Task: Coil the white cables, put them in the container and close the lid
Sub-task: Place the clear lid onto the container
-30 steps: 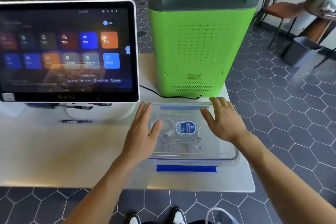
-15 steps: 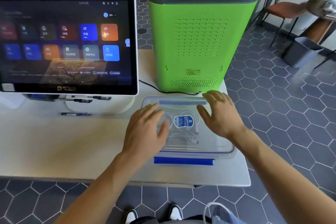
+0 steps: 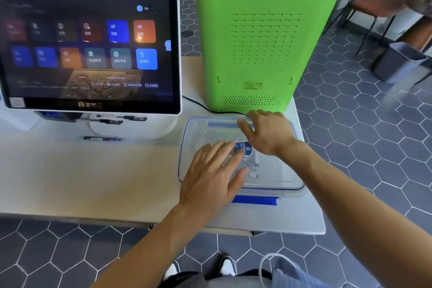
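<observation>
Head view: the left hand's fingers (image 3: 224, 152) lie straight and slightly spread, flat on the smooth clear plastic lid (image 3: 275, 170), with the thumb stretched along its near edge. The left hand (image 3: 210, 175) covers the lid's near left part. The right hand (image 3: 266, 133) rests on the far right part, fingers straight and close together, their tips at the far rim, thumb spread to the left.

The lid sits on a shallow rectangular container (image 3: 184, 147) with rounded corners, transparent and glossy. Through it the thin white cables (image 3: 253, 166) show, looped inside, beside a round blue label (image 3: 244, 148). A blue clip bar (image 3: 254, 200) runs along the near edge.

The container stands on a pale matte table (image 3: 81, 175), just in front of a boxy green machine (image 3: 261, 54) with slotted vents. A glossy touchscreen (image 3: 88, 44) stands to the left.
</observation>
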